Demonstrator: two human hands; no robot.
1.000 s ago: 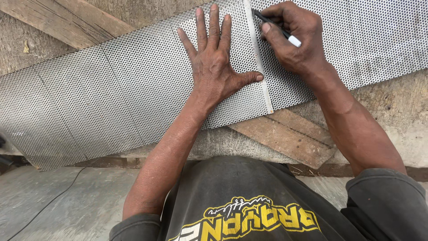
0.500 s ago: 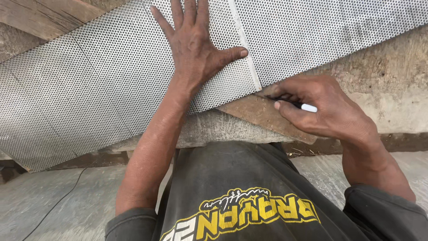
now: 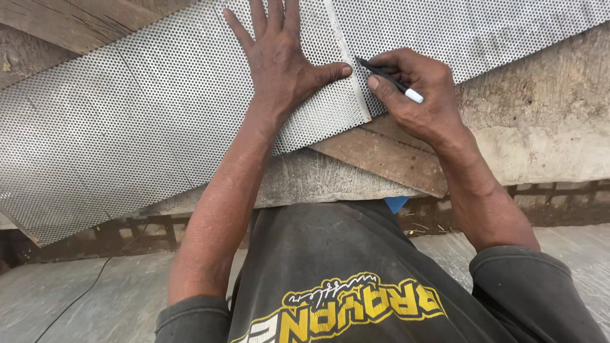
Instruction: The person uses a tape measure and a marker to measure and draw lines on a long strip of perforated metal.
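A weathered wooden plank (image 3: 387,155) lay across a rough concrete slab (image 3: 540,140), with more timber (image 3: 82,22) at upper left. Below, a thin black cable (image 3: 89,286) trailed over the grey floor (image 3: 95,305)

Left hand (image 3: 279,63) flat, fingers spread, pressing on perforated metal sheet (image 3: 127,127). Thumb lies against a plain metal strip (image 3: 349,70) running across the sheet. Right hand (image 3: 416,95) has a closed grip on a black marker (image 3: 389,79), tip at the strip's edge. Sheet rests on wooden plank (image 3: 387,155) and concrete bench (image 3: 540,140).
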